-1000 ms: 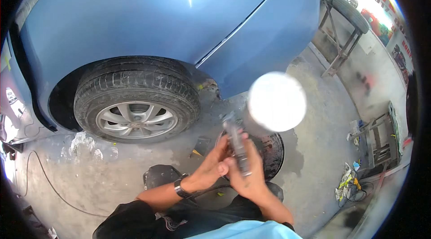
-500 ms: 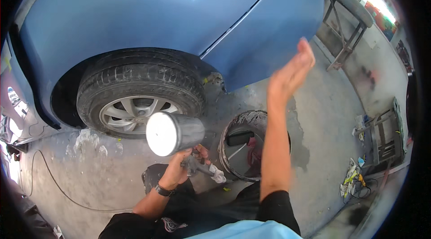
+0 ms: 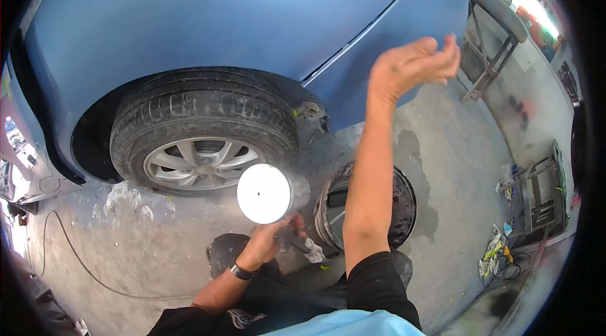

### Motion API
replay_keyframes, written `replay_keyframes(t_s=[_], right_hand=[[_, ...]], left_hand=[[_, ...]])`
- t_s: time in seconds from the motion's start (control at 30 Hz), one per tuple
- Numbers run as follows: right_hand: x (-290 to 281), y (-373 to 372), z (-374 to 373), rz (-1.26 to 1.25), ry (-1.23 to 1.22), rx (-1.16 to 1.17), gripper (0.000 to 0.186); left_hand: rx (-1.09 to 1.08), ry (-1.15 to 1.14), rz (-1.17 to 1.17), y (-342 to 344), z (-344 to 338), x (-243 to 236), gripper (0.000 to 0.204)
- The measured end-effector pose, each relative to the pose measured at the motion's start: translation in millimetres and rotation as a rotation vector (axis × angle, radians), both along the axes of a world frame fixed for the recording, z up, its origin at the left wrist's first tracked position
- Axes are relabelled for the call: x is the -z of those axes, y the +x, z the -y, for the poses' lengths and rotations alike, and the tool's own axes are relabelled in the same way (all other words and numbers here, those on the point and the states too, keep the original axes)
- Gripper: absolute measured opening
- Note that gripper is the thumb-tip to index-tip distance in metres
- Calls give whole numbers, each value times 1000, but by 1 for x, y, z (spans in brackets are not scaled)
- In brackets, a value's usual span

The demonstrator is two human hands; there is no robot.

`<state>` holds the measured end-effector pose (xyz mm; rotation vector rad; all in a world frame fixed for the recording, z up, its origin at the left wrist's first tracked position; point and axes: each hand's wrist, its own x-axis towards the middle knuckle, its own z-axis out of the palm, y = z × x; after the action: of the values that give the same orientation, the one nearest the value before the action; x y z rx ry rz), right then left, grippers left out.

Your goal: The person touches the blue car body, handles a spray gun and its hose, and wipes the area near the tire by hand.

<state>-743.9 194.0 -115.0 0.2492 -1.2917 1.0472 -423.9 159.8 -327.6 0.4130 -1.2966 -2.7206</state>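
Left hand point(image 3: 266, 242) closed round spray gun point(image 3: 291, 240); white-lidded cup point(image 3: 264, 194) uppermost, near the wheel point(image 3: 205, 161). Right hand point(image 3: 413, 68) raised before blue car point(image 3: 189, 20), fingers loosely curled, visibly bare. Gun well apart, lower and leftward; bucket point(image 3: 404, 210) beneath right forearm.

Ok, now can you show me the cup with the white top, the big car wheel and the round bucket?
White-topped cup point(image 3: 269, 193): head view, on its round white top.
Car wheel point(image 3: 205, 162): head view, on its silver hub.
Bucket point(image 3: 405, 205): head view, on its dark inner wall, right of the arm.
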Motion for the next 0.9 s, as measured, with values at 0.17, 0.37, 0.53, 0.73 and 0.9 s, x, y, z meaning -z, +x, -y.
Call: replay_keyframes(t_s=[0.17, 0.37, 0.53, 0.73, 0.9], right_hand=[[4, -8, 9, 30, 18, -31, 51], [-1, -7, 19, 128, -64, -106, 51], [-12, 6, -20, 60, -204, -103, 49], [-11, -7, 30, 129, -70, -168, 50], [-14, 0, 6, 107, -118, -120, 51]], left_hand=[[23, 42, -24, -6, -4, 4, 33], [50, 101, -40, -6, -3, 8, 27], [26, 91, -43, -3, -4, 8, 28], [63, 79, -17, -13, -2, 11, 31], [58, 101, -46, -11, -2, 17, 30]])
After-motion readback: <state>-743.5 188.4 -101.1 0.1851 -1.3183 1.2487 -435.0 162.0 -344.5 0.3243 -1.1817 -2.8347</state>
